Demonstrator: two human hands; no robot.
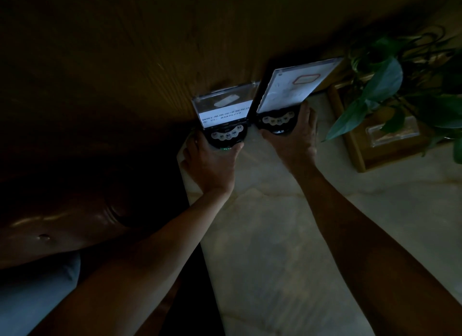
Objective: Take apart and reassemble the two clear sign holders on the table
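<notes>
Sign holders [225, 105] [297, 85] gripped by hands [212, 160] [295, 138]; "WiFi" legible left.

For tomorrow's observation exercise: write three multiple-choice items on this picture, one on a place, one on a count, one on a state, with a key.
1. Where is the potted plant?
A. Right of the taller sign holder
B. Left of the shorter sign holder
C. Between the two holders

2. How many sign holders stand on the table?
A. One
B. Two
C. Three

3. What is the left hand doing?
A. Lying flat on the table
B. Gripping the shorter holder's dark base
C. Touching the plant

Key: 1 A, leaves sit at the right edge; 2 B, two holders side by side; 3 B, fingers wrap that base, while the right hand grips the taller holder's.
</notes>
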